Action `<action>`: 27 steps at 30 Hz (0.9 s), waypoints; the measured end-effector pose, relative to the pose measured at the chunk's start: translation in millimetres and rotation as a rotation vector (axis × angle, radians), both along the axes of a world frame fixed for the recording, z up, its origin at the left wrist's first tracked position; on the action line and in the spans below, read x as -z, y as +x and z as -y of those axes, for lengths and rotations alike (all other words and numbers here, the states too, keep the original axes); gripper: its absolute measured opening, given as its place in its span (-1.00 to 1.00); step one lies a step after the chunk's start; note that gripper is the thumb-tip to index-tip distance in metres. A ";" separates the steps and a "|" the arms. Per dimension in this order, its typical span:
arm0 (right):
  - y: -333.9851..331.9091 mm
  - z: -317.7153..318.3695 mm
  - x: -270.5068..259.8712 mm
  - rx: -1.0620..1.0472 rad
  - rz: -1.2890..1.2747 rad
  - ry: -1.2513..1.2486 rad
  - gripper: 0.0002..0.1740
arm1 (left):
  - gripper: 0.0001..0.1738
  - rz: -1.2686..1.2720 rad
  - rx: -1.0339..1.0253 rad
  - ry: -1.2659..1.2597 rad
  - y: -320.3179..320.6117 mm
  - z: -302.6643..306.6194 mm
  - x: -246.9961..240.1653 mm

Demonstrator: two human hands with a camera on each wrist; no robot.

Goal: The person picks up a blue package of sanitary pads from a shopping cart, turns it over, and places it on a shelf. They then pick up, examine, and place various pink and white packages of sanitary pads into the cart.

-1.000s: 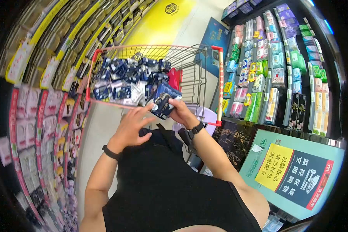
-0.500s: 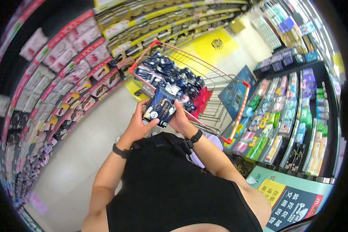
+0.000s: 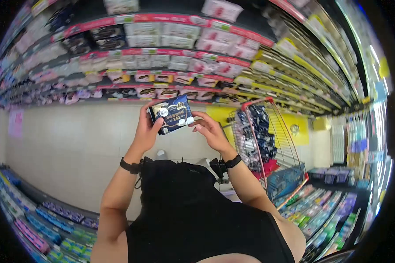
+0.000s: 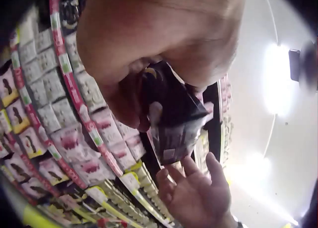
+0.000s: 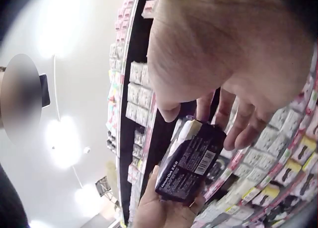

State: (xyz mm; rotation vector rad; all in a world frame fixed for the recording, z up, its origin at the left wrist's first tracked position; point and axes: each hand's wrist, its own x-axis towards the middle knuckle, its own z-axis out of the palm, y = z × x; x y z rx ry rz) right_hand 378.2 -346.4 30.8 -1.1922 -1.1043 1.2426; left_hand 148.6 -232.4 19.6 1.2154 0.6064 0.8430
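A dark blue soft pack of sanitary pads [image 3: 175, 115], marked 240, is held up in front of the chest. My left hand [image 3: 147, 131] grips its left side, thumb across the front and fingers behind. In the left wrist view, that hand [image 4: 164, 34] curls round one end of the pack [image 4: 174, 138]. My right hand [image 3: 211, 133] is at the right edge, its fingertips at the pack and thumb apart from it. The right wrist view shows the pack's barcode side [image 5: 191, 161], with the right hand's fingers [image 5: 226, 111] extended at the upper end.
A red-edged shopping cart [image 3: 255, 131] with many dark blue packs stands to the right. Shelves of pink and white packs [image 3: 180, 35] run across ahead, with a yellow-trimmed shelf section [image 3: 294, 61] beside them. More stocked shelves [image 3: 324, 210] are at lower right.
My body and view have turned left, so the cart now lies to the right and the shelves ahead. The pack moved with me; my right hand has loosened from its edge.
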 end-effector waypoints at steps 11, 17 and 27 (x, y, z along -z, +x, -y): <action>-123.8 -114.3 7.3 -0.360 0.049 0.085 -0.41 | -0.47 -0.076 -0.410 0.024 -121.8 -11.8 1.6; -144.5 -148.9 7.5 -0.424 -0.002 0.034 -0.68 | -0.39 -0.191 -0.470 0.039 -149.4 -21.7 16.4; -154.7 -236.5 -24.8 -0.520 0.212 0.288 -0.53 | -0.41 -0.285 -0.420 0.077 -144.1 -86.1 5.1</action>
